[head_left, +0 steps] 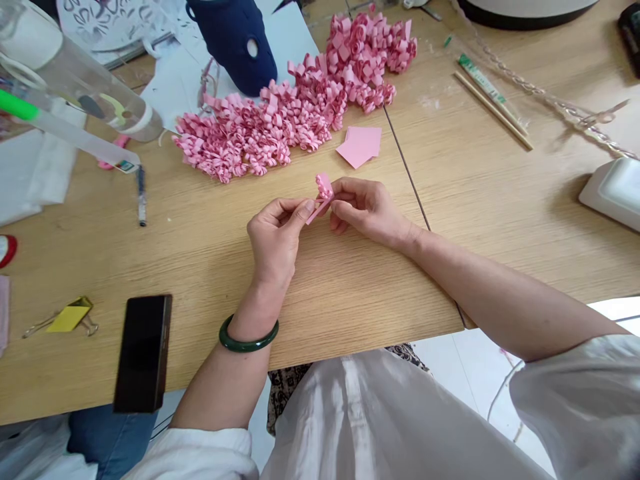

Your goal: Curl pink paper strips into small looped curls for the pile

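Observation:
Between my two hands is a small pink paper piece (325, 189), its upper part cut and curled into little loops and its lower part a narrow straight strip. My left hand (277, 230), with a dark green bangle on the wrist, pinches the strip's lower left end between thumb and index finger. On the other side, the fingers of my right hand (367, 208) are closed on the paper's right edge. Just beyond them lie several flat pink paper pieces (361, 145), overlapping. A long heap of curled pink paper flowers (280, 120) stretches behind.
Left of my arm lie a black phone (143, 353) and a binder clip (75, 315) with yellow paper. A dark blue cup (237, 43) stands behind the heap, a clear bottle (95, 87) to its left. Wooden chopsticks (493, 110) and a seam (407, 167) are on the right.

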A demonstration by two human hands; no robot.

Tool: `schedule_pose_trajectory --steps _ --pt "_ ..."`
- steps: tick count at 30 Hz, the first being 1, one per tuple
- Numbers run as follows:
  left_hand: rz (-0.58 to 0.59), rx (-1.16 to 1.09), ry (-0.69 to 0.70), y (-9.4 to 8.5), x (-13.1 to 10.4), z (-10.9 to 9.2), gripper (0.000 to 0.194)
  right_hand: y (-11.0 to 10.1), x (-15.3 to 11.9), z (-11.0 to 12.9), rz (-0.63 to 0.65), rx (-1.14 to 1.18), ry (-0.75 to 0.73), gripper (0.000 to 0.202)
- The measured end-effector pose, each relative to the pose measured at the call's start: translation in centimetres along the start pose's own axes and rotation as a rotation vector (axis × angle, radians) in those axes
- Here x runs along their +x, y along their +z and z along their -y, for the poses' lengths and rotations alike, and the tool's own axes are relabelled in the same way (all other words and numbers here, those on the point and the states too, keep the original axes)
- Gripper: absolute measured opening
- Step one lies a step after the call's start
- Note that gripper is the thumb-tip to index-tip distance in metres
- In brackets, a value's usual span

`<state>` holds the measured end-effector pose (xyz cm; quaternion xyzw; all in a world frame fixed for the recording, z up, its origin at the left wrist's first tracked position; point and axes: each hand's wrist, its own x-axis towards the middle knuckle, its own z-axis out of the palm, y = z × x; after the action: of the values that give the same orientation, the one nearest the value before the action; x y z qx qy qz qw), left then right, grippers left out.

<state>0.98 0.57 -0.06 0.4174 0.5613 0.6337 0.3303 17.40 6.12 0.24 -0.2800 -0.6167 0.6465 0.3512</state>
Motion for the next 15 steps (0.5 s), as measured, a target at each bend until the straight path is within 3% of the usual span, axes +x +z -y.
schedule_pose_trajectory --steps 7,15 --pt "0.052 -0.104 -0.105 0.04 0.09 0.07 0.034 0.05 0.27 -0.27 -0.056 0.013 -0.021 0.034" --pt "0.063 -0.158 -0.215 0.48 0.10 -0.46 0.044 -0.02 0.31 -0.31 -0.070 -0.030 -0.035 0.034"
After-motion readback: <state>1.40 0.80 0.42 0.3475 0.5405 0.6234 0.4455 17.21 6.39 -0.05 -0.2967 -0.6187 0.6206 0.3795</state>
